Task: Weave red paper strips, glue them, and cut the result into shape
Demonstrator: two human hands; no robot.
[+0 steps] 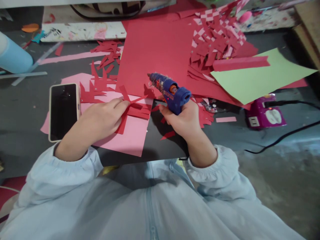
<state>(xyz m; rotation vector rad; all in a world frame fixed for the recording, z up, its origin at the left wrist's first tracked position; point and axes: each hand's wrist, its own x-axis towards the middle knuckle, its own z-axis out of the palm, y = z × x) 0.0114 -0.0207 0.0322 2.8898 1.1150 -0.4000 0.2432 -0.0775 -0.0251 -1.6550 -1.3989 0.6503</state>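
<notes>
My right hand (185, 118) is wrapped round the grip of a blue glue gun (172, 90). Its nozzle points up and to the left, over a large red paper sheet (155, 50). On the left, my left hand (102, 116) has its fingers closed on a red paper strip (136, 100). More red strips lie under and beside those fingertips, on a pink paper sheet (130, 136). Which of the strips are joined to each other I cannot tell. Close to my left wrist lies a phone (63, 111) with a dark screen.
Red and pink woven paper pieces (217, 33) are heaped at the back right, beside a light green sheet (262, 75). A purple power adapter (266, 113) with black cords sits at the right. Clear glue sticks (37, 63) and a blue bottle (15, 55) are at the left.
</notes>
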